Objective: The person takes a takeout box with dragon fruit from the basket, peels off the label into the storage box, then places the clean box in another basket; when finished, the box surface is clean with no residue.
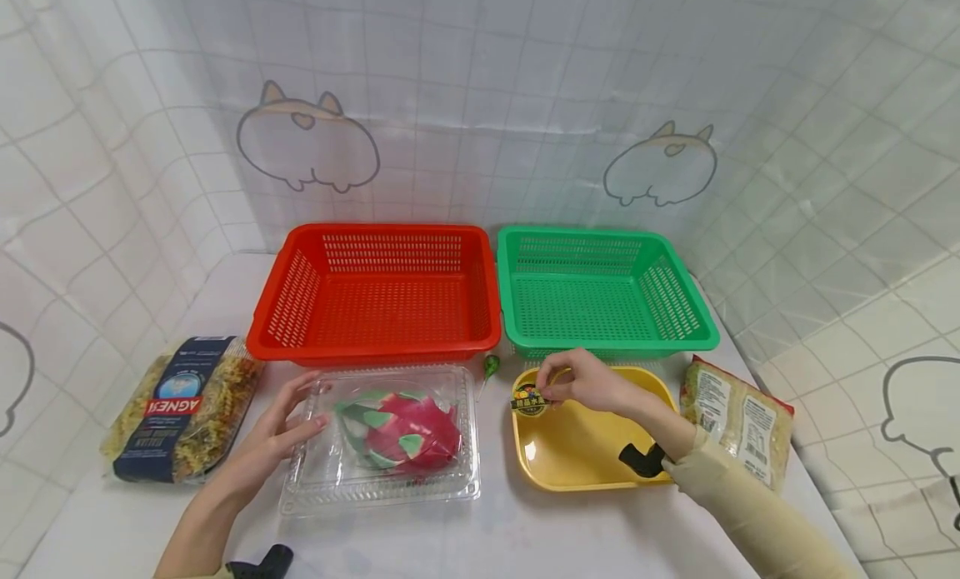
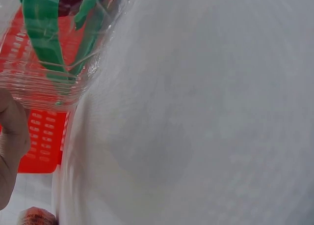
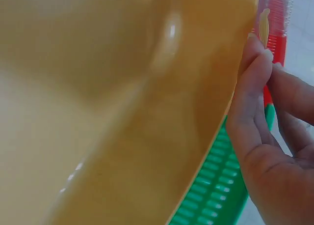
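Near the left rim of the yellow basin [image 1: 600, 446], my right hand [image 1: 588, 383] pinches a round black-and-gold label [image 1: 529, 401] between thumb and fingertips. Seen nearly edge-on in the right wrist view, a thin yellowish strip [image 3: 264, 28] stands up from those fingertips. My left hand [image 1: 273, 437] rests at the left side of a clear plastic box [image 1: 315, 479], its thumb and forefinger apart on the lid. Inside the box lies a pink dragon fruit [image 1: 420, 433] with green scales. Only part of the left hand [image 2: 11, 146] shows in the left wrist view.
A red basket [image 1: 375, 354] and a green basket [image 1: 615, 346] stand at the back. A pasta bag [image 1: 180, 412] lies far left, a grain bag [image 1: 738, 421] far right. Between box and basin lies a small green-headed item [image 1: 491, 365] on a thin stick.
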Action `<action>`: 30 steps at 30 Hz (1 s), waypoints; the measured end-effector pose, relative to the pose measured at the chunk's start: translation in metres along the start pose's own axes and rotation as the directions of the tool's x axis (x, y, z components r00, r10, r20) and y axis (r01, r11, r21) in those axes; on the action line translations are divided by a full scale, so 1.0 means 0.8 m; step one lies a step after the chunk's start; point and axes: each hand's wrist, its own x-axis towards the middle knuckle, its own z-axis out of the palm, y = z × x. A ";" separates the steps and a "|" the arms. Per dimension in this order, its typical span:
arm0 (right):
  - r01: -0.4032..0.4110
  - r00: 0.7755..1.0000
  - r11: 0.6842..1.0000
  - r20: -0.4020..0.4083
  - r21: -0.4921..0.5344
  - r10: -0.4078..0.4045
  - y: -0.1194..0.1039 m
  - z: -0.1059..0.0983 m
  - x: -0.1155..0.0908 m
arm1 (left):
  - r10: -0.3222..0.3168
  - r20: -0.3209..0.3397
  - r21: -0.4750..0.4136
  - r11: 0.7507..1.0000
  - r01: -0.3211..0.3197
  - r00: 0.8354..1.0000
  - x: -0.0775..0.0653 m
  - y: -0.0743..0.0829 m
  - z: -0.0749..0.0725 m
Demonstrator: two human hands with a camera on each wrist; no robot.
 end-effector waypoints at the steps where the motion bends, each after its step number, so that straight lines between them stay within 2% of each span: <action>1: -0.006 1.000 1.000 0.005 -0.023 0.006 0.002 -0.001 -0.002 | 0.000 0.000 -0.001 1.000 0.000 1.000 0.000 0.000 0.000; 8: -0.001 0.999 0.984 0.032 -0.176 0.006 0.015 0.001 -0.009 | -0.028 0.010 0.006 1.000 0.028 1.000 -0.001 0.002 -0.001; 13: 0.020 0.999 0.958 0.040 -0.287 -0.009 0.020 0.006 -0.004 | -0.051 0.010 0.014 0.999 0.051 0.999 -0.001 0.003 -0.002; 19: 0.121 0.993 0.876 0.066 -0.468 -0.101 0.022 0.009 0.001 | -0.044 0.015 0.021 0.999 0.044 0.999 0.000 0.004 -0.002; 24: 0.136 0.990 0.824 0.105 -0.549 -0.094 0.023 0.011 0.004 | -0.034 0.019 0.016 0.999 0.034 0.999 0.000 0.004 -0.001; 30: 0.119 0.990 0.834 0.131 -0.539 -0.057 0.022 0.015 0.005 | -0.040 0.018 0.014 0.999 0.040 0.999 -0.001 0.004 -0.001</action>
